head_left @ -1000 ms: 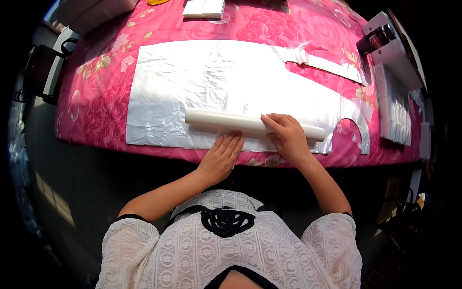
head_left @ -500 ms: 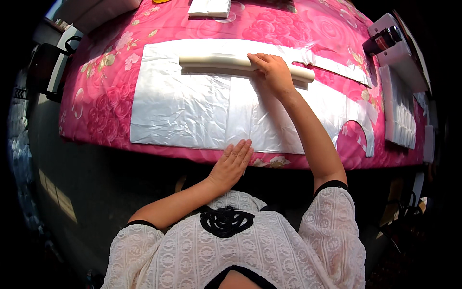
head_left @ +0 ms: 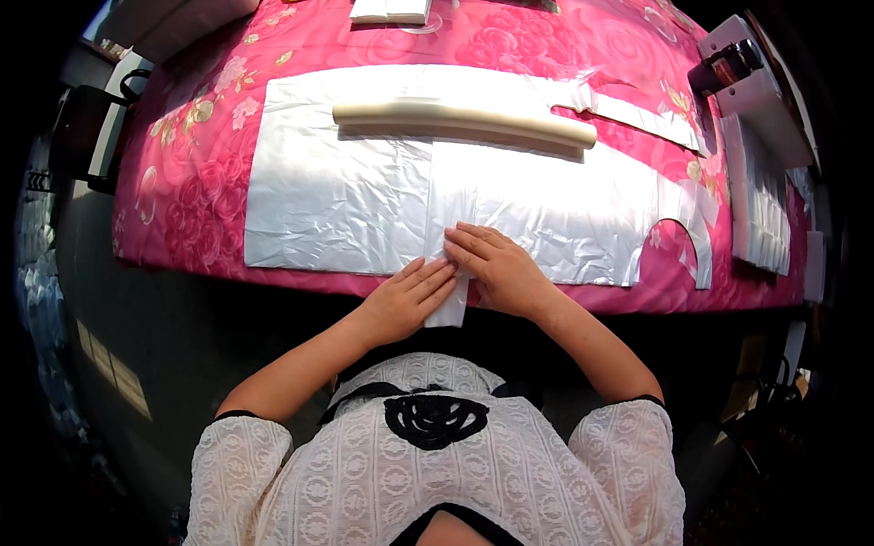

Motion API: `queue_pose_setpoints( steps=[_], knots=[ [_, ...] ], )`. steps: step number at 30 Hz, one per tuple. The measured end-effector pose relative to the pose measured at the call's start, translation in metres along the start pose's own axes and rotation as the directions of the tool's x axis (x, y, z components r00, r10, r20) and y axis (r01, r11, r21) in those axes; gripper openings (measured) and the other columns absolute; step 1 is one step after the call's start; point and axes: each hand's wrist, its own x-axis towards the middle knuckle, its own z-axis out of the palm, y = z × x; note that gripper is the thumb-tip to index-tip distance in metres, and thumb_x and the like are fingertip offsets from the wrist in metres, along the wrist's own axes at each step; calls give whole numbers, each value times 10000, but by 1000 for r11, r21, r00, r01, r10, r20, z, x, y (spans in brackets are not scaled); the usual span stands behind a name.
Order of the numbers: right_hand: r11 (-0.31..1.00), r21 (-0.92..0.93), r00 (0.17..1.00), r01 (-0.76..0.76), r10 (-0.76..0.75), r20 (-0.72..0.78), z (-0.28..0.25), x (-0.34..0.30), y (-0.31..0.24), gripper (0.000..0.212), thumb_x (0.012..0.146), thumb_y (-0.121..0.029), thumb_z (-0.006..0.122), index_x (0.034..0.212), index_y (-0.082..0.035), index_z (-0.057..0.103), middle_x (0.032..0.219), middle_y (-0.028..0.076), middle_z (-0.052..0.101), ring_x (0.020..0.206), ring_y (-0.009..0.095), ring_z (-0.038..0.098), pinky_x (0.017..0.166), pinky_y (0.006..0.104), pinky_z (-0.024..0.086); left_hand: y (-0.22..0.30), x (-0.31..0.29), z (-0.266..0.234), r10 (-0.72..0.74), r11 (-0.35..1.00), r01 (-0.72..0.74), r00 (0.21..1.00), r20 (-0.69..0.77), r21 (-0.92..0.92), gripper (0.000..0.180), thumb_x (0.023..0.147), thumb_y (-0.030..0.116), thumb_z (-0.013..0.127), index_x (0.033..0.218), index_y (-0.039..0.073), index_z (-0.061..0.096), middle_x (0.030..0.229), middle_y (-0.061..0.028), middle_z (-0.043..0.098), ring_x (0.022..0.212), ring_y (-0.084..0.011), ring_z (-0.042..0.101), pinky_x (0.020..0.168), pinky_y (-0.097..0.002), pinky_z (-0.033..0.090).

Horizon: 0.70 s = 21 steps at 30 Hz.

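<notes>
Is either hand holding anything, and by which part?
The left hand and right hand lie on the white plastic sheet at its near edge; whether either pinches it cannot be told. The pale roll lies unheld.

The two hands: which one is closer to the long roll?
The right hand: its fingertips reach farther across the shiny white plastic toward the cream roll. The left hand is lower, at the plastic's near edge.

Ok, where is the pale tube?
In the head view, the pale tube lies across the far side of the white plastic, beyond the right hand, untouched.
</notes>
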Motion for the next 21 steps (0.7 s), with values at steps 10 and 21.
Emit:
queue_pose_setpoints(
  steps=[10,21],
  knots=[
    [997,-49,974,-62,49,-220,12,4,9,408,678,-15,586,1083,-66,595,1119,78,586,1008,275,554,865,354,470,-18,26,-36,35,998,-40,993,-116,-44,546,659,106,622,1192,27,532,1208,-143,547,1150,-287,512,978,-413,397],
    [723,413,774,-554,630,-65,-8,37,21,206,853,-177,579,803,-5,679,607,79,625,530,138,582,558,270,457,-38,61,-33,-744,437,519,667,29,-734,360,933,231,478,1192,-16,518,959,-125,647,846,-199,626,711,-296,484]
  ],
)
